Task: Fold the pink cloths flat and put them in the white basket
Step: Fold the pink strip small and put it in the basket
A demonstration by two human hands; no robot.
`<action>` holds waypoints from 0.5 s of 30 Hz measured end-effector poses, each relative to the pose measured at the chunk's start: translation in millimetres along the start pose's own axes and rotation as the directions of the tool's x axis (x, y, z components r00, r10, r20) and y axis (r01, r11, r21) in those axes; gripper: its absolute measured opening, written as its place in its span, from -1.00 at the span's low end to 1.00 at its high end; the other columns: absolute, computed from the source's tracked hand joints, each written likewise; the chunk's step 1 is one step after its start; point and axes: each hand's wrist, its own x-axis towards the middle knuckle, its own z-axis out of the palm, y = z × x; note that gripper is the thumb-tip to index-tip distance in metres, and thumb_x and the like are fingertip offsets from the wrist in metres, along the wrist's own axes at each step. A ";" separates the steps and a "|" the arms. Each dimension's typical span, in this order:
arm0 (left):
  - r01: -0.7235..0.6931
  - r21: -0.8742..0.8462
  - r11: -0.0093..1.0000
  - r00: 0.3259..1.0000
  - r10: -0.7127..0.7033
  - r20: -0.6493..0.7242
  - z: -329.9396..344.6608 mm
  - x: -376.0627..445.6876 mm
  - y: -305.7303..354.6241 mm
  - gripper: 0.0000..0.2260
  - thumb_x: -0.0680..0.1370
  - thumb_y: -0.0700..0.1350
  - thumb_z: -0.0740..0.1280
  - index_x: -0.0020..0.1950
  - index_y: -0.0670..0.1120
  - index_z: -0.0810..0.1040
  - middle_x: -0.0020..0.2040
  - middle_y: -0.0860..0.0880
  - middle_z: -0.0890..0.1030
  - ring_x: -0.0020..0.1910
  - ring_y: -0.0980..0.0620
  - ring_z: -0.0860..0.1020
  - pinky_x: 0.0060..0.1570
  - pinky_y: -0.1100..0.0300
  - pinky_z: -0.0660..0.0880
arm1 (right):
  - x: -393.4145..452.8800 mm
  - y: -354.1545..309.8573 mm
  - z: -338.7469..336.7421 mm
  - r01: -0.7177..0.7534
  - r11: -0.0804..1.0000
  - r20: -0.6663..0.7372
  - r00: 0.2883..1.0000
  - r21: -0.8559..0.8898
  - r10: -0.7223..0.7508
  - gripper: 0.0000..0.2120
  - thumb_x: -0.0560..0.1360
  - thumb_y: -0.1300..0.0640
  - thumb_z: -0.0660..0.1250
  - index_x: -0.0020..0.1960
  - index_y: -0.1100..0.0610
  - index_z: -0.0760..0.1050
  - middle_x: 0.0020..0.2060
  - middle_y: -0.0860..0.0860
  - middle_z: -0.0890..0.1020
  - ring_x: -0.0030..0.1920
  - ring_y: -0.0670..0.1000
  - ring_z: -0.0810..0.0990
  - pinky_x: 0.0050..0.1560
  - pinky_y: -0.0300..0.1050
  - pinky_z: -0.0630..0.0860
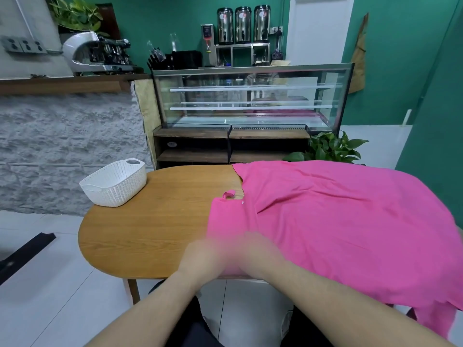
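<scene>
A large pink cloth (338, 221), a garment with a collar and small buttons, lies spread over the right half of the wooden table (150, 221) and hangs off its near right edge. My left hand (208, 254) and my right hand (258, 251) are side by side at the cloth's near left edge, both blurred by motion. Whether their fingers grip the fabric cannot be made out. The white basket (115, 184) stands at the table's far left corner with nothing visible in it.
A glass display case (250, 96) on a wooden shelf stands behind the table, with a potted plant (333, 149) at its right. A grey stone counter wall (62, 146) is on the left. White tiled floor surrounds the table.
</scene>
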 end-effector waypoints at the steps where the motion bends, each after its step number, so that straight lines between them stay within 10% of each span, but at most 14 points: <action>1: 0.040 0.001 0.999 0.996 -0.040 0.075 -4.3 5.1 2.3 -0.57 0.67 0.12 -0.01 -0.14 -0.02 0.55 -0.12 -0.06 0.66 -0.08 -0.14 0.60 -0.10 0.08 0.44 | -1.2 2.3 3.3 0.024 0.999 -0.035 0.999 -0.029 -0.025 -0.57 0.60 -0.05 -0.12 0.00 0.12 0.47 -0.07 0.13 0.58 -0.04 0.20 0.52 0.05 0.16 0.46; 7: 0.159 -0.058 0.986 0.949 -0.137 0.285 -10.8 20.0 -0.6 -0.53 0.68 0.10 -0.03 0.00 -0.07 0.62 0.08 -0.16 0.65 0.11 -0.20 0.57 0.07 0.06 0.45 | -2.6 2.5 5.5 0.051 0.997 -0.041 0.998 -0.053 -0.054 -0.48 0.53 -0.14 -0.28 0.00 0.08 0.39 -0.13 0.12 0.60 -0.11 0.20 0.56 -0.01 0.15 0.47; 15: -0.128 0.083 0.988 0.972 0.142 -0.188 27.4 -14.0 -16.8 -0.71 0.63 -0.04 0.10 -0.14 0.00 0.58 -0.26 0.04 0.51 -0.33 -0.05 0.43 -0.27 -0.01 0.45 | 10.3 1.7 1.6 -0.134 0.987 0.135 0.983 0.087 0.121 -0.59 0.68 -0.03 -0.08 0.17 0.15 0.47 0.11 0.23 0.62 0.10 0.27 0.58 0.16 0.11 0.43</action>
